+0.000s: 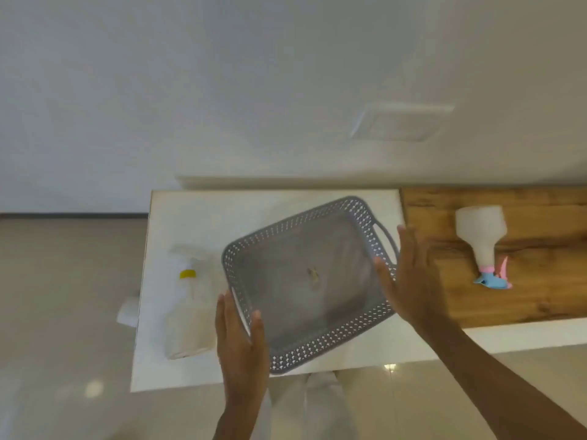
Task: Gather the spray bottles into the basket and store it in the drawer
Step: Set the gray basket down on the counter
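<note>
A white countertop (pixel 190 217) stands over a pale, glossy floor (pixel 63 312), with a wood-grain surface (pixel 540 306) adjoining it on the right and a plain white wall (pixel 222 74) behind. Nearest the camera, the left hand (pixel 241 347) is flat and open, fingers straight and together, at the near-left corner of a grey perforated basket (pixel 317 352); whether it touches the rim cannot be told. The right hand (pixel 409 281) is likewise spread open, palm turned inward, at the basket's right side next to its handle cutout, holding nothing. The basket sits skewed on the white countertop between the two hands, and holds only a small, blurred brownish speck (pixel 313 274) on its floor. Just to the basket's left, a clear spray bottle with a yellow collar (pixel 187 306) lies on its side on the countertop. Well apart to the right, a white spray bottle with a pink and blue trigger head (pixel 481 236) lies on the wood-grain surface, its nozzle toward the camera. On the wall beyond is a white rectangular plate (pixel 403 122).
</note>
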Demonstrator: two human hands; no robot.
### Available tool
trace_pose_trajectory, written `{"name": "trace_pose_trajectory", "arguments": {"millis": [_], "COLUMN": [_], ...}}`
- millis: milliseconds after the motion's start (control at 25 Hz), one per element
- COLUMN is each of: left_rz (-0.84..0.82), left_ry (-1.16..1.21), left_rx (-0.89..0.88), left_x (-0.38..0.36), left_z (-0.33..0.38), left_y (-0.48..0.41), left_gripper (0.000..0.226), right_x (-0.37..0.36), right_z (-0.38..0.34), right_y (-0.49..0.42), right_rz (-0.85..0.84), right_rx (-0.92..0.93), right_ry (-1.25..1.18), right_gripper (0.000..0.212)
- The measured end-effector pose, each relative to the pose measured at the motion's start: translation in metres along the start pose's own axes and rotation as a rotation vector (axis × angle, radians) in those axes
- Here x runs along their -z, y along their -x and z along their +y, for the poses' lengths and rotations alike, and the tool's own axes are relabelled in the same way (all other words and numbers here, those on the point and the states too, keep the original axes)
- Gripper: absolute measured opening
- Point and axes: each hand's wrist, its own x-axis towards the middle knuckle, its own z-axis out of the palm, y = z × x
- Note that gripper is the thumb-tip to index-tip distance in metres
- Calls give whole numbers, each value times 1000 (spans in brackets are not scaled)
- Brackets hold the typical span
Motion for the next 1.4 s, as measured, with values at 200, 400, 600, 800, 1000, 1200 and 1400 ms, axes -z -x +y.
{"name": "trace_pose_trajectory", "arguments": {"millis": [200,400,600,800,1000,1200,1400], "left_rz": [183,191,168,88,78,85,74], "left_ry": [32,150,171,122,98,93,149], "left_rx": [85,254,197,91,101,106,131], "left_x": [-25,-24,-18,-13,-15,-16,-16], "left_z": [-6,-3,6,10,-1,-3,0], "left_y": [-5,-35,-69,-94,-89,-89,-83], "left_gripper": [50,21,31,30,32,33,36], "right_x": [-37,-45,-43,-49,-62,-68,-67], "right_z": [20,27,33,41,39,39,40], "right_y": [-39,-58,-38,8,14,16,12], "right_rz": [-31,2,19,80,73,90,104], "right_rx": [-144,-276,-488,-632,-634,-601,-563], "right_ry": [-300,-464,-704,-876,-869,-822,-811], "right_gripper": [53,32,31,27,29,29,26]}}
